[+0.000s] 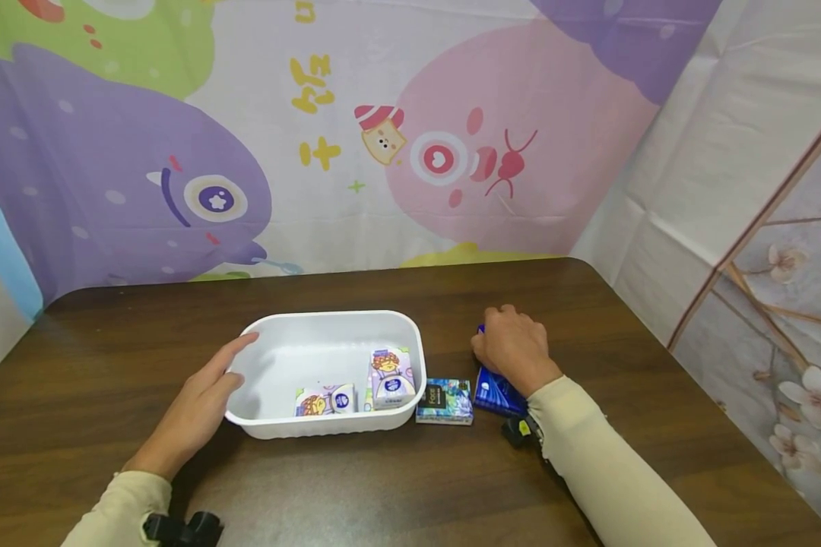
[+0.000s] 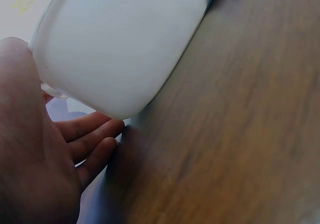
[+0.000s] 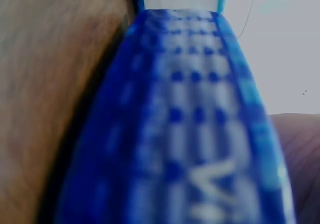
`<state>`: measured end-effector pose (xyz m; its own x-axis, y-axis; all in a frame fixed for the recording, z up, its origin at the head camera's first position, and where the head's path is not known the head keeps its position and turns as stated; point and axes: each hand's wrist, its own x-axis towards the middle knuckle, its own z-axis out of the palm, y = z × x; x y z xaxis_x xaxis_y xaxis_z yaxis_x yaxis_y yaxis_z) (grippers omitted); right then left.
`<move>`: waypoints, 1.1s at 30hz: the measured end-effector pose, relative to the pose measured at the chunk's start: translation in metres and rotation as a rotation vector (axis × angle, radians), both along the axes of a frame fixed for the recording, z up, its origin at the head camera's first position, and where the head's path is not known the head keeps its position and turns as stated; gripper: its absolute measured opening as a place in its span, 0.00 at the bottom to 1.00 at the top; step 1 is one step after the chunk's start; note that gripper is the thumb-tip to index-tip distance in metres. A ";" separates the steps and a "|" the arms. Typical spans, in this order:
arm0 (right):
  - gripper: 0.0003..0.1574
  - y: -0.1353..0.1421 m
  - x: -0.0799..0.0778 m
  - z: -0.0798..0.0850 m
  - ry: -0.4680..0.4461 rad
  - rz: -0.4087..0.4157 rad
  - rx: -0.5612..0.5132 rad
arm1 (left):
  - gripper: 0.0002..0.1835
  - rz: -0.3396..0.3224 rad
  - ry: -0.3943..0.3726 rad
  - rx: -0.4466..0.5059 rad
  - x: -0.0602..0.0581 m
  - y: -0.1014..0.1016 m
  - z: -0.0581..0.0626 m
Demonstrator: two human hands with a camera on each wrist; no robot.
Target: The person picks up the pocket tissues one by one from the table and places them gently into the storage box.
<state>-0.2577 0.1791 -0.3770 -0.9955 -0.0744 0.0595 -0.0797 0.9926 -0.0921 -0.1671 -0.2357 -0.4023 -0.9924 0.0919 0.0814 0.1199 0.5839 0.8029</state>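
Note:
At the middle of the table sits a white plastic tub (image 1: 328,428), and my left hand (image 1: 201,403) holds its left end, thumb and index finger over the rim. In the left wrist view, three fingers (image 2: 95,144) touch the tub's outer wall (image 2: 120,49). My right hand (image 1: 516,346) grips the upper part of a blue tissue pack (image 1: 498,393) right of the tub, its fingertips hidden beneath the hand. This pack (image 3: 195,114) fills the right wrist view, blurred, with white lettering. Two cartoon-printed packs, one upright (image 1: 391,380) and one lower (image 1: 324,401), are inside the tub.
A blue-green patterned pack (image 1: 445,401) with a dark label lies between the tub's right end and the blue pack. The dark wooden table (image 1: 356,494) meets a cartoon-printed cloth (image 1: 342,220) at its back edge. On the right hangs a floral cloth (image 1: 794,395).

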 end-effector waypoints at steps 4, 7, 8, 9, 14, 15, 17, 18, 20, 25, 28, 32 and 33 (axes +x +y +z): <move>0.22 0.000 0.000 -0.001 0.025 0.030 -0.027 | 0.30 0.003 0.008 -0.003 0.000 0.000 0.000; 0.21 0.000 0.000 -0.001 0.051 0.057 -0.044 | 0.30 0.003 0.006 -0.006 0.000 0.000 0.000; 0.21 0.000 0.000 -0.002 0.058 0.065 -0.048 | 0.30 0.003 0.005 -0.005 0.000 0.000 0.000; 0.21 0.000 0.000 -0.002 0.065 0.073 -0.051 | 0.30 0.001 0.003 -0.005 0.000 0.000 0.000; 0.22 0.000 0.000 -0.002 0.102 0.097 -0.062 | 0.30 -0.001 -0.004 0.000 0.000 -0.001 0.000; 0.21 0.000 0.000 -0.002 0.108 0.099 -0.064 | 0.30 0.000 -0.006 0.001 0.000 -0.001 0.000; 0.22 0.000 0.000 -0.002 0.113 0.099 -0.071 | 0.30 0.001 -0.007 0.004 0.000 -0.001 0.000; 0.22 0.000 0.000 -0.001 0.112 0.099 -0.075 | 0.30 0.001 -0.007 0.005 0.000 -0.001 0.000; 0.23 -0.001 0.000 0.000 0.107 0.096 -0.083 | 0.30 0.003 -0.005 0.005 0.000 -0.001 0.000; 0.25 -0.002 0.001 0.001 0.097 0.091 -0.088 | 0.30 0.003 0.001 0.006 0.001 -0.001 0.000; 0.25 -0.002 0.000 0.001 0.094 0.089 -0.090 | 0.30 0.003 0.000 0.003 0.001 -0.001 0.000; 0.25 -0.002 0.000 0.001 0.095 0.089 -0.096 | 0.30 0.002 -0.005 0.002 0.001 -0.001 0.000; 0.25 -0.002 0.000 0.001 0.097 0.090 -0.099 | 0.30 0.002 -0.005 0.003 0.001 -0.001 0.000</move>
